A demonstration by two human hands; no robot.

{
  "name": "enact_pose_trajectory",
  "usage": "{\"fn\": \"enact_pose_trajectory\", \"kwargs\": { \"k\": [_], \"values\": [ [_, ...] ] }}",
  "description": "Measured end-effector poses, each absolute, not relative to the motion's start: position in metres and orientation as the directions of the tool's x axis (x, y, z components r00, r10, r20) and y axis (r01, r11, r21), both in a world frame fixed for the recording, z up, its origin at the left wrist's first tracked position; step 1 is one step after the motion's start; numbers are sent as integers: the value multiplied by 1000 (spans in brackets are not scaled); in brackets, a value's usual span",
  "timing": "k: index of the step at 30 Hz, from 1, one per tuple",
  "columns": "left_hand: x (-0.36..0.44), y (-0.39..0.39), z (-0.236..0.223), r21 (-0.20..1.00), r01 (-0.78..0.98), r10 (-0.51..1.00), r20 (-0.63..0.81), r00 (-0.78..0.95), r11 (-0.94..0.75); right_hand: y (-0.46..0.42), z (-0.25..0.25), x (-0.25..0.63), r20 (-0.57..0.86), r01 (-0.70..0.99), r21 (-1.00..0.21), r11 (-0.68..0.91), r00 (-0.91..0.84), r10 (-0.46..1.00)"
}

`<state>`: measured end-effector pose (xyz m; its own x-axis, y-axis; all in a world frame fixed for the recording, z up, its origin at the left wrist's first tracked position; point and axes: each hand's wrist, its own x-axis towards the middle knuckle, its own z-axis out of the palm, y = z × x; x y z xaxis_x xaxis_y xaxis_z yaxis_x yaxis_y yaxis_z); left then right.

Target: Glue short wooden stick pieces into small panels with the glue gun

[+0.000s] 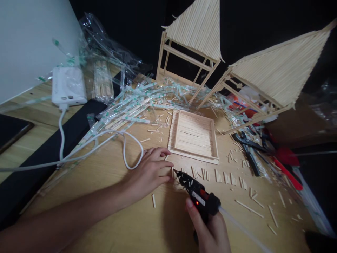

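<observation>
My right hand (210, 230) is wrapped round a black hot glue gun (196, 193) with a red light lit and a glue stick coming out of its back. The gun's nozzle points left and touches or almost touches a short wooden stick piece (173, 173). My left hand (152, 167) rests low over the table, thumb and forefinger closed about that piece. Just beyond my fingers lies a square panel of wooden sticks (195, 137) with a raised frame. Short cut sticks (204, 174) lie in small groups in a row right of the nozzle.
Two stick-built models with slanted roofs, one upright (196, 33) and one leaning (276, 73), stand at the back. Plastic wrappers (131, 102) heap behind the panel. A white power block (68, 86) trails a cable (126, 133) leftward. Pliers (249, 142) lie right.
</observation>
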<state>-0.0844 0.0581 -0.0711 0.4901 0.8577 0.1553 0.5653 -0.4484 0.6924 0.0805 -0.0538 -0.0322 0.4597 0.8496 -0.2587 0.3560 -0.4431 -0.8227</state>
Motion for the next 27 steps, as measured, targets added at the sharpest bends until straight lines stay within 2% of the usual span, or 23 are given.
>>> {"fn": "enact_pose_trajectory", "kwargs": {
  "k": [6,12,17,27],
  "values": [
    [-85,57,-70,703,557,861,157,484,-442,-51,-33,81,-307,362,-816,-451,390,868],
    [-85,58,-71,709,553,862,157,482,-438,-50,-35,81,-261,372,-830,-415,399,879],
    [-85,58,-73,709,551,860,154,487,-440,-48,-34,80,-278,356,-845,-399,344,897],
    [-84,58,-72,710,556,863,146,483,-431,-48,-31,80,-285,369,-833,-411,352,892]
  ]
}}
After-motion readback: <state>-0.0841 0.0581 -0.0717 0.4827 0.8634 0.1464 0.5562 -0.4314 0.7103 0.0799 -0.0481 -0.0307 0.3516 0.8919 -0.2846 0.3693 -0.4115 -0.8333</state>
